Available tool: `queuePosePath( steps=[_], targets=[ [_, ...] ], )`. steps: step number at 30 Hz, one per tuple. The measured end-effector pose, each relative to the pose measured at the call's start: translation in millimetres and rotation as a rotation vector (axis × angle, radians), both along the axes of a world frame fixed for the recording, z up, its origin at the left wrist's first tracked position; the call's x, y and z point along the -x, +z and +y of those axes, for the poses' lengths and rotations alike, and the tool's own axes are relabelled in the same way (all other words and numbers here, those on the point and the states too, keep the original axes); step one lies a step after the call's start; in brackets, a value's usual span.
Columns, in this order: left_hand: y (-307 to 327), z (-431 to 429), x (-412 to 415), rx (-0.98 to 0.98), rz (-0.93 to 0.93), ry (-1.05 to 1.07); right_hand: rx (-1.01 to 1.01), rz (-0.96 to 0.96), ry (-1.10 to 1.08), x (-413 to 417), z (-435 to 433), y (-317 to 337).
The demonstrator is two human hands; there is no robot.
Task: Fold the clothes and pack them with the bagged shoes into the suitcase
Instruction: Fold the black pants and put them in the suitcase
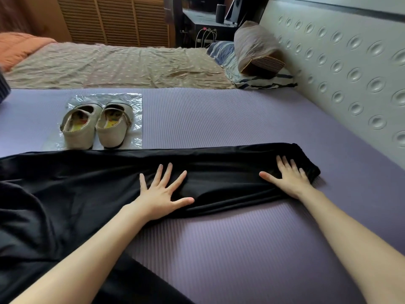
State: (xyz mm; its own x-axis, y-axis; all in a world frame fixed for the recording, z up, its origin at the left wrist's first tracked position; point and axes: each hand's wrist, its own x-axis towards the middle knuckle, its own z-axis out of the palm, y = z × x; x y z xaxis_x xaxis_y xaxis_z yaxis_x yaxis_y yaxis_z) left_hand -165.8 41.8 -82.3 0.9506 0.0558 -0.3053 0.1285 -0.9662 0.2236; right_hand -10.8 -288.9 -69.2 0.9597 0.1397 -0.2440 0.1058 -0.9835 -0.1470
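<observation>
Both hands lie flat with fingers spread on the black garment (pixel 87 194): the left hand (pixel 161 194) mid-cloth, the right hand (pixel 289 176) near its end. The garment is spread across the purple mat (pixel 241 249). Beyond, shoes (pixel 98 126) rest on a plastic bag (pixel 137 102).

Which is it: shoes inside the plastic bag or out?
Out. Both shoes stand on top of the plastic bag, which lies flat on the purple mat.

Supporting surface: a purple ribbed mat (pixel 219 119) carrying a black garment (pixel 87 183), spread from 8 o'clock toward 3 o'clock, and, at 10 o'clock, a clear plastic bag (pixel 137 102) with two beige shoes (pixel 112 132) on it.
</observation>
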Motion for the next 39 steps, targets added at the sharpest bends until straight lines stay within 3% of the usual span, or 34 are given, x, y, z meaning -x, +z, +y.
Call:
queuePosePath(
  steps=[8,12,15,17,18,21,25,28,35,39],
  targets=[
    [-15.0,-0.5,-2.3,0.016,-0.054,0.014,0.017,-0.031,0.003,-13.5,-3.6,-7.7],
    [-2.2,-6.4,1.1,-0.017,-0.040,0.033,-0.076,-0.184,-0.007,6.8,8.1,-4.1],
    [8.3,-21.2,17.9,0.045,-0.292,-0.022,-0.339,-0.369,0.024,45.4,24.7,-3.4],
    [18.4,-37.8,43.3,0.261,-0.519,-0.117,-0.513,-0.451,0.067,86.2,35.6,-2.7],
    [24.5,-47.2,59.4,0.393,-0.541,-0.177,-0.587,-0.452,0.087,111.0,40.5,-1.2],
    [30.7,-69.5,111.4,0.600,-0.398,-0.382,-0.719,-0.414,0.164,187.7,46.6,-4.5],
    [17.2,-68.3,149.8,0.467,-0.288,-0.524,-0.779,-0.347,0.240,261.4,35.1,-22.8],
    [11.9,-62.6,161.9,0.378,-0.320,-0.556,-0.785,-0.220,0.276,292.9,26.8,-29.1],
    [21.6,-68.7,173.6,0.422,-0.373,-0.447,-0.763,-0.292,0.281,331.9,25.9,-43.7],
    [36.0,-80.6,183.6,0.548,-0.407,-0.303,-0.767,-0.260,0.196,342.9,24.2,-39.4]
  ],
)
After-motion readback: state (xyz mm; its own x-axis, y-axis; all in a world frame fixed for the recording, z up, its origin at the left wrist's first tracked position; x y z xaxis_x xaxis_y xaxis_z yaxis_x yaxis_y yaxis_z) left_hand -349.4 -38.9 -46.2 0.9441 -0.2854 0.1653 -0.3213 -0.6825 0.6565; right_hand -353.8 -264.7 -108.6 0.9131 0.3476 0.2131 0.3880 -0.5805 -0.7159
